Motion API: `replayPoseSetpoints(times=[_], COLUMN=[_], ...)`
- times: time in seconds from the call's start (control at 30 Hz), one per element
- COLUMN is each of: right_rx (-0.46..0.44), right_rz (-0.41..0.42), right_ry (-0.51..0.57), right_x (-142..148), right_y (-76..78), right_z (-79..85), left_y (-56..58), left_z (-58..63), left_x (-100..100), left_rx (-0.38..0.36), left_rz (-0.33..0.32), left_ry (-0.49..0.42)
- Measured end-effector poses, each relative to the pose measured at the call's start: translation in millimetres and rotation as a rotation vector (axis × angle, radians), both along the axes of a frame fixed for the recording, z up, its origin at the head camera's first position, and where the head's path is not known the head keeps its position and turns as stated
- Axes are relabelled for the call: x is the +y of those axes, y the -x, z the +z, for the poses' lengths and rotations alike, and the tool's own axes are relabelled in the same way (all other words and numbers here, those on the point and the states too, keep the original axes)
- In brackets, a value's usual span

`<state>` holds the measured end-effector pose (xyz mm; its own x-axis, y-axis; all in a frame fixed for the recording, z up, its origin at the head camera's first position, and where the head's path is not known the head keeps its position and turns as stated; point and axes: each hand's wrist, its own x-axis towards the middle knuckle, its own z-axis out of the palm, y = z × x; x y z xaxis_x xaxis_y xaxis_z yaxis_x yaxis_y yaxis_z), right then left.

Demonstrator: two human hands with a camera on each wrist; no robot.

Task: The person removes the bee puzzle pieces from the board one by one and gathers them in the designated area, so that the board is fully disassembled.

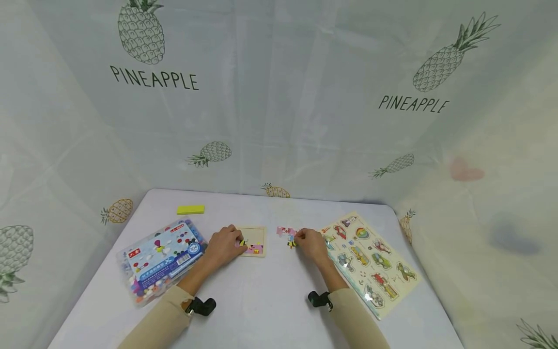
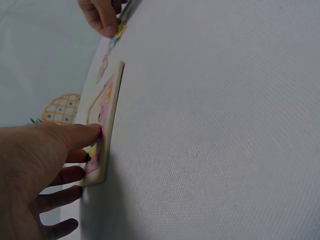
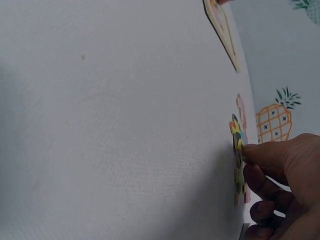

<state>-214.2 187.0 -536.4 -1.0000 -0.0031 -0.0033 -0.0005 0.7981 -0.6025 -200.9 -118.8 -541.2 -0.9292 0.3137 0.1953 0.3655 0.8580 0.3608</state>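
A square wooden puzzle board lies on the table, with pink and yellow jigsaw pieces along its near side. My left hand rests over the board's left side. Its thumb touches the pieces in the left wrist view, and its fingers are spread loosely by the edge. To the right of the board, several loose jigsaw pieces in pink, blue and yellow lie together. There my right hand pinches a puzzle piece between thumb and forefinger, low at the table; the fingers partly hide it.
A clear plastic box of colourful parts with a printed label stands on the left. Behind it is a yellow-green block. A vehicle picture puzzle board lies at the right, close to my right forearm. A pineapple-print cloth hangs behind the table.
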Motion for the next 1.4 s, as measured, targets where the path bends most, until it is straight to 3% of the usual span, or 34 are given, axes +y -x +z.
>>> replayPoseSetpoints(times=[0.33,0.53,0.77,1.0,1.2,1.4], right_rx=[0.015,0.039,0.034,0.006,-0.011,0.008], right_rz=[0.032,0.056,0.139,0.256,0.342,0.373], right_ry=[-0.013,0.004,0.032,0.043,0.056,-0.025], right_x=[-0.1,-8.6,-40.8,-79.2,-103.4,-119.2], right_y=[-1.4,0.7,6.1,2.0,2.1,5.6], right_z=[-1.0,7.0,10.0,8.1,4.0,-0.4], left_y=[0.8,0.2,3.1,3.4,4.9,5.0], left_z=[0.8,6.6,9.7,10.9,11.3,11.4], left_x=[-4.7,-10.2,-13.2,-13.4,-13.9,-15.2], left_rx=[-0.032,-0.087,-0.148,-0.173,-0.159,-0.137], left_rz=[-0.043,-0.069,-0.072,-0.057,-0.017,0.007], left_ry=[0.001,-0.008,-0.028,-0.031,-0.031,-0.003])
